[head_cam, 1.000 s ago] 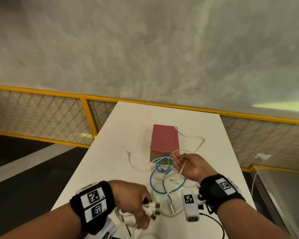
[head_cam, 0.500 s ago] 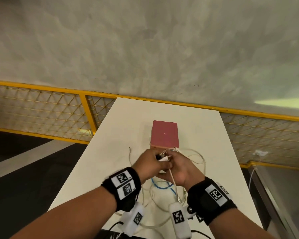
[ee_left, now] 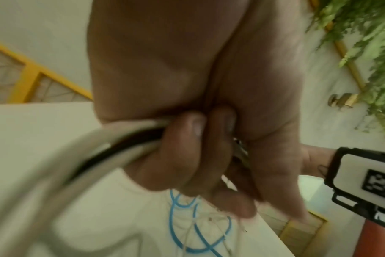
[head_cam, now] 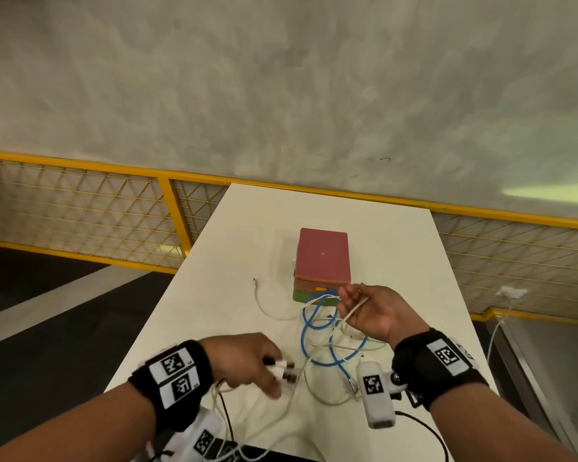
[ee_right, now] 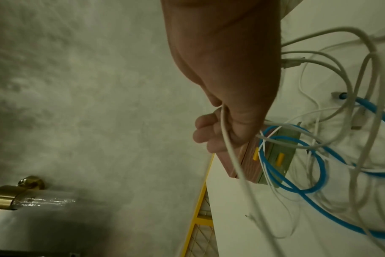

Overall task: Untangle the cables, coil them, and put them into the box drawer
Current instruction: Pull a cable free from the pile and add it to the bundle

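Left hand (head_cam: 247, 361) low over the near part of the white counter (head_cam: 214, 261), fingers (ee_left: 187, 147) curled tight round a bundle of white cable ends (head_cam: 282, 370), plugs sticking out toward the right, grey and black strands trailing back past the wrist. Right hand (head_cam: 374, 311) raised a little farther out, palm turned up, fingers (ee_right: 203, 132) bent round one thin white cable (head_cam: 356, 310) running across the palm and down into the tangle. Between both hands, a loose heap on the counter: blue cable (head_cam: 317, 331) looped in two or three rings, crossed over and under by several white ones, none coiled. One more white cable (head_cam: 264, 305) snaking off to the left, its free end lying apart on bare counter. Box (head_cam: 322, 261) just behind the heap, pink on top, green below, two small yellow drawer pulls (ee_right: 267, 156) on the front facing the hands; both drawers apparently pushed in, blue loops touching the lower front. Yellow mesh railing (head_cam: 80, 211) along the far edge, grey wall (head_cam: 281, 78) behind.
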`<state>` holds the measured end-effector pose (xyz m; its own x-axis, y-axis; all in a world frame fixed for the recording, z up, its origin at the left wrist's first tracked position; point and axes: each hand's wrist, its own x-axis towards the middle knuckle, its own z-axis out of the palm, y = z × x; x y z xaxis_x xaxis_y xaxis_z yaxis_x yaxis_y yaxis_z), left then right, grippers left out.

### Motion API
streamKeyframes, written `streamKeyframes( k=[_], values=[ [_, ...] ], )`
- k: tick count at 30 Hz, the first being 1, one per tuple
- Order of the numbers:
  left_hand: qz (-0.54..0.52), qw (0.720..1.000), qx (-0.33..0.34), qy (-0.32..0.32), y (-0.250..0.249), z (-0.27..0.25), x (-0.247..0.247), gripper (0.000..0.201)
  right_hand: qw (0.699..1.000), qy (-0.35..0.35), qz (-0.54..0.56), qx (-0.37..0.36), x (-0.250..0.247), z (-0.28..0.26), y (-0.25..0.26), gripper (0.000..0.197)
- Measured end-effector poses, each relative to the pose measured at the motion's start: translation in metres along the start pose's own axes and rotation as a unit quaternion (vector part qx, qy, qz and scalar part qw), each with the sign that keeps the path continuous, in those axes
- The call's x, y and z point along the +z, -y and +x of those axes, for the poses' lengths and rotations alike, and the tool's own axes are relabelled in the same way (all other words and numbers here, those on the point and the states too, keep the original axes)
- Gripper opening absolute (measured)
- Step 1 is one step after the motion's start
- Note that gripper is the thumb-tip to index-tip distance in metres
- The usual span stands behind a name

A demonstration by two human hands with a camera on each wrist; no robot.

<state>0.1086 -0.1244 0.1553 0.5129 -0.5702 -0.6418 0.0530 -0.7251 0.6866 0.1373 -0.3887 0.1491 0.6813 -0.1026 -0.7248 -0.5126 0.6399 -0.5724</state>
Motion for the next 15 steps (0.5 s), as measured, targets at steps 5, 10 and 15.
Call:
streamKeyframes(
  k=[5,10,15],
  values=[
    [-0.253,0.921,0.124,-0.268,-0.041,0.016,-0.010,0.023,0.997,0.063,-0.037,0.004,0.016,-0.015,-0.023,0.029],
    [-0.236,0.913,0.206,-0.262,-0.073,0.040,0.012,0.012,0.983,0.144,-0.110,-0.001,0.040,-0.039,-0.034,0.024],
    [-0.221,0.912,0.223,-0.264,-0.071,0.046,0.023,0.009,0.981,0.140,-0.129,0.025,0.032,-0.043,-0.018,0.029]
  ],
)
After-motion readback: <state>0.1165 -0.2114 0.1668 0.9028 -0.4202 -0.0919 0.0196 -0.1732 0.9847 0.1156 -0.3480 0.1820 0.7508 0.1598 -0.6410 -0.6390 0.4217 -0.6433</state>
